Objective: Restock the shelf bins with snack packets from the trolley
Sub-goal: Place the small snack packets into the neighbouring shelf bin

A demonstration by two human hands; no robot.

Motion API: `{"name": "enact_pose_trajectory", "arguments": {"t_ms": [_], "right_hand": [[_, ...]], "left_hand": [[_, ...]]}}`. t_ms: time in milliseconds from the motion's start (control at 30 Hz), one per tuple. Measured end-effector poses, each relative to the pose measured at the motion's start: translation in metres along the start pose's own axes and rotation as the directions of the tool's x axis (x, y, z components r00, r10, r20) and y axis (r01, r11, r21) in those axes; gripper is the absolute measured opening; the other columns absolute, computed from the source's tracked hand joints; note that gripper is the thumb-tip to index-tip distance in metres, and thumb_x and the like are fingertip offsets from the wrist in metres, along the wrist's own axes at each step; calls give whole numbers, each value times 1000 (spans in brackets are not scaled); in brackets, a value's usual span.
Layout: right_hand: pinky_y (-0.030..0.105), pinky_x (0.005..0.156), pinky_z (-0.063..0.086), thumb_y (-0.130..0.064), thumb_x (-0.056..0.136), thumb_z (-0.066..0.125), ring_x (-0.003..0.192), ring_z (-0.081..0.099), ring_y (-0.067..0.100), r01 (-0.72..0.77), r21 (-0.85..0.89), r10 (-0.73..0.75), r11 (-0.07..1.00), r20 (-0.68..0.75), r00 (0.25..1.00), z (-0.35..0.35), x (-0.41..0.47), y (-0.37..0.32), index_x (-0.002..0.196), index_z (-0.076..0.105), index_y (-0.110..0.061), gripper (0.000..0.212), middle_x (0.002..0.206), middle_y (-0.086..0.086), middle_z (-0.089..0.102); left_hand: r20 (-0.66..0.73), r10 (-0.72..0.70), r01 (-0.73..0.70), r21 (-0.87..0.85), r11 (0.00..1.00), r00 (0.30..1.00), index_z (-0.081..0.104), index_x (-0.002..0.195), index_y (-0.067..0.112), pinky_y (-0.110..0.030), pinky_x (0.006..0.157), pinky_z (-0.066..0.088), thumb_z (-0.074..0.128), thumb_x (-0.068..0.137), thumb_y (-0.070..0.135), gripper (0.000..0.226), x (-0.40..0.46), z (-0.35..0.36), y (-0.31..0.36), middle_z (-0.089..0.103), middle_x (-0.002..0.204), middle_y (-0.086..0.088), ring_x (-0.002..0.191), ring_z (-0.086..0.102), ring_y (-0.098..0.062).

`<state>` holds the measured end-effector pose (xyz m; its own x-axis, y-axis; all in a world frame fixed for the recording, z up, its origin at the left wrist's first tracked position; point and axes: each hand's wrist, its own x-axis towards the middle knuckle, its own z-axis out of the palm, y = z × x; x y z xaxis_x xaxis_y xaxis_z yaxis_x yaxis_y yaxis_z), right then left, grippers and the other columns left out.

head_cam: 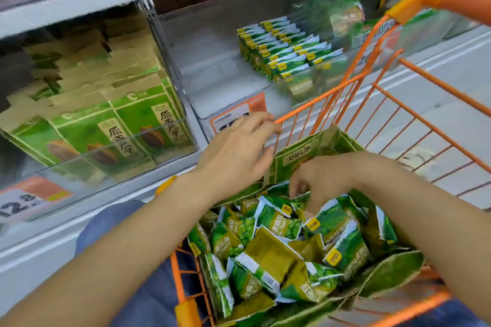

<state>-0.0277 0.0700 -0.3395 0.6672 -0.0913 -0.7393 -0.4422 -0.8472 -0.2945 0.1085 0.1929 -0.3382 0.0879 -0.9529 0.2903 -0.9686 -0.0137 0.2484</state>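
An open green carton point(300, 152) sits in the orange trolley point(430, 127), filled with several loose green snack packets point(268, 255). My right hand point(329, 178) reaches down into the pile, fingers curled and pinching the top of one packet point(299, 200). My left hand point(236, 151) hovers with relaxed fingers over the carton's far flap, near the trolley's front rim, holding nothing. In the clear shelf bin point(212, 66) behind, matching packets point(287, 45) stand in neat rows on its right side; the bin's left part is bare.
To the left, another clear bin holds several green and tan boxes point(148, 119). Orange price tags point(239, 114) point(26, 199) hang on the shelf fronts. The trolley's orange handle point(465, 0) crosses the upper right. A white shelf ledge runs below the bins.
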Motion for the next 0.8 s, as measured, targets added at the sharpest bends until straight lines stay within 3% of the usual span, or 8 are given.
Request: {"name": "enact_pose_trajectory", "arguments": {"t_ms": [133, 233, 300, 400, 500, 567, 667, 800], "right_hand": [[24, 70, 45, -24, 80, 76, 74, 55, 4, 63, 93, -60, 994, -42, 997, -4, 0, 3, 87, 63, -23, 15, 78, -16, 59], [24, 76, 47, -20, 84, 72, 76, 60, 1, 207, 297, -164, 932, -164, 973, -13, -13, 14, 80, 70, -24, 6, 75, -16, 66], [17, 70, 46, -17, 87, 69, 75, 60, 0, 278, 389, -189, 878, -254, 949, -17, -22, 17, 81, 68, -24, 9, 75, -15, 65], [17, 66, 43, -13, 90, 63, 66, 55, 2, 373, 520, -128, 768, -447, 885, -25, -32, 16, 81, 64, -20, 12, 66, -15, 60], [15, 55, 44, -12, 92, 60, 54, 50, -1, 475, 653, -13, 590, -580, 814, -32, -42, 11, 78, 57, -17, 15, 55, -18, 52], [15, 52, 43, -11, 91, 59, 52, 48, 0, 539, 674, 41, 505, -643, 765, -34, -45, 10, 76, 56, -18, 17, 53, -16, 49], [15, 51, 42, -12, 91, 59, 51, 46, 0, 564, 684, 70, 462, -662, 746, -35, -46, 8, 76, 56, -19, 17, 52, -16, 46], [16, 49, 41, -10, 92, 58, 50, 47, 2, 518, 740, 27, 429, -584, 811, -32, -46, 7, 76, 55, -17, 18, 54, -15, 48]], "left_hand": [[6, -9, 9, -27, 1000, 1000, 60, 119, 20, -37, 79, 51, 46, 91, 32, 33, 1, -2, 2, 56, 125, 3, 111, 55, -21], [-111, -28, 9, -165, 986, 993, 64, 110, 16, -35, 92, 46, 45, 90, 31, 32, 1, -4, -4, 63, 114, 1, 110, 56, -21], [-195, -76, 37, -196, 980, 978, 66, 106, 15, -24, 99, 36, 47, 90, 30, 30, 2, -6, -5, 65, 107, 3, 111, 52, -17], [-283, -210, 96, -367, 925, 936, 66, 103, 17, -7, 91, 33, 51, 94, 26, 20, 3, -14, 0, 62, 100, 17, 106, 52, -6], [-168, -378, 162, -696, 700, 910, 63, 104, 23, -6, 81, 38, 46, 95, 31, 21, 4, -23, 5, 67, 98, 17, 96, 60, 5], [-117, -392, 158, -782, 602, 912, 65, 105, 19, -7, 79, 41, 44, 95, 35, 28, 5, -25, 5, 72, 93, 9, 92, 63, 0], [-71, -353, 163, -790, 591, 933, 68, 95, 21, -12, 74, 43, 49, 85, 50, 36, 4, -26, 6, 70, 89, 6, 83, 63, -9], [-33, -281, 171, -722, 670, 959, 67, 77, 31, -8, 77, 40, 70, 79, 43, 13, 2, -27, 7, 68, 83, 23, 81, 60, 9]]}}
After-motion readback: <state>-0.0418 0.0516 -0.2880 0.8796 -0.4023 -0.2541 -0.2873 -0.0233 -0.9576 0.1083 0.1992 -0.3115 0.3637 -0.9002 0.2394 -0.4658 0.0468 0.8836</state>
